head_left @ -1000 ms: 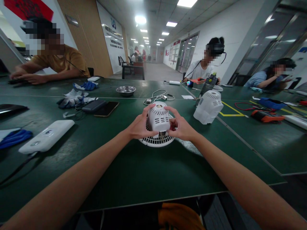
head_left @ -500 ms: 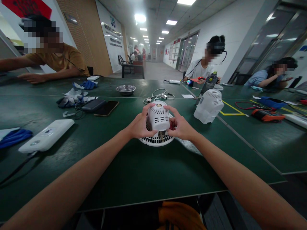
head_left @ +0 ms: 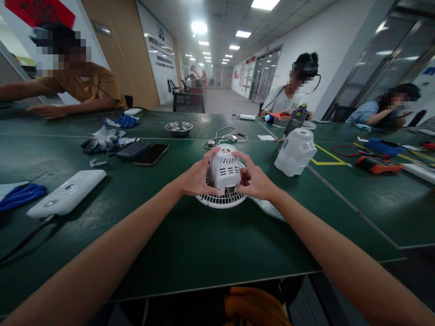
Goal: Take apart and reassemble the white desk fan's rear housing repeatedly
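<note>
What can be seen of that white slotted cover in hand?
The white cover looks like hard plastic: rounded top, curved slots around its upper part, straight slots in front. It is roughly upright over a white grille, gripped at its sides by the left hand and right hand; contact with the grille is unclear.

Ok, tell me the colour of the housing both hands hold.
The housing is white; the head view shows it best.
</note>
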{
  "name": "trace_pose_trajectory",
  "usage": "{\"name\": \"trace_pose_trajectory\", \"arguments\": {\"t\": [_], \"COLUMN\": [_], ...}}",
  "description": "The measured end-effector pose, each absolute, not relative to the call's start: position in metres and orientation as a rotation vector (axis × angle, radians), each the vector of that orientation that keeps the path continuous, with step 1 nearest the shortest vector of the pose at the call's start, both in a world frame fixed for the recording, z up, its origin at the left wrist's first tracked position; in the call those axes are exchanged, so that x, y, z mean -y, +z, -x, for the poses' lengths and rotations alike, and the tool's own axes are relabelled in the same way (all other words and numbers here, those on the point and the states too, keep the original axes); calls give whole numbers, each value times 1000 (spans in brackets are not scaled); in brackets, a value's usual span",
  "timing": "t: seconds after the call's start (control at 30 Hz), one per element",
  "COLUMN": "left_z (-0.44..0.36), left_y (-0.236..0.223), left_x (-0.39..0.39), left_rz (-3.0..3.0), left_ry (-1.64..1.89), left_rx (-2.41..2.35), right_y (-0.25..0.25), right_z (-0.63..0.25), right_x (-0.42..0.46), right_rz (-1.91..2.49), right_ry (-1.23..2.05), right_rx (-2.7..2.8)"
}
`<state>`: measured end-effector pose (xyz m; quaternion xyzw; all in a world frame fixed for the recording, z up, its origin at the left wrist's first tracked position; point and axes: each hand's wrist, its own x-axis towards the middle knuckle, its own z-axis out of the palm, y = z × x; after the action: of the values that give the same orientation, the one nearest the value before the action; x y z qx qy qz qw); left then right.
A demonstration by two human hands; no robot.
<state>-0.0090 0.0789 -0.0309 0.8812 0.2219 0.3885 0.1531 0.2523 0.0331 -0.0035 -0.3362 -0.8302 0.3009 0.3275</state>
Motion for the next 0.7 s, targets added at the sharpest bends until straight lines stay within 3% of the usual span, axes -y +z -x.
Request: {"name": "trace_pose_trajectory", "arguments": {"t": [0.37,0.53,0.7], "left_z": [-4,4,13], "left_y": [-42,-42,-48], "left_x": [-70,-76,-86], "left_rz": [-2498,-2440,-2179], "left_ry": [1299,1268,1327], "left_rx": [-912,-1006,-1319], "right_y": [-12,-16,-20], "right_z": [-245,-251,-258], "right_x": [-38,-46,-52], "right_rz": [932,972,1084], "right_ry": [297,258,418], "right_rx": [2140,2093,2003]}}
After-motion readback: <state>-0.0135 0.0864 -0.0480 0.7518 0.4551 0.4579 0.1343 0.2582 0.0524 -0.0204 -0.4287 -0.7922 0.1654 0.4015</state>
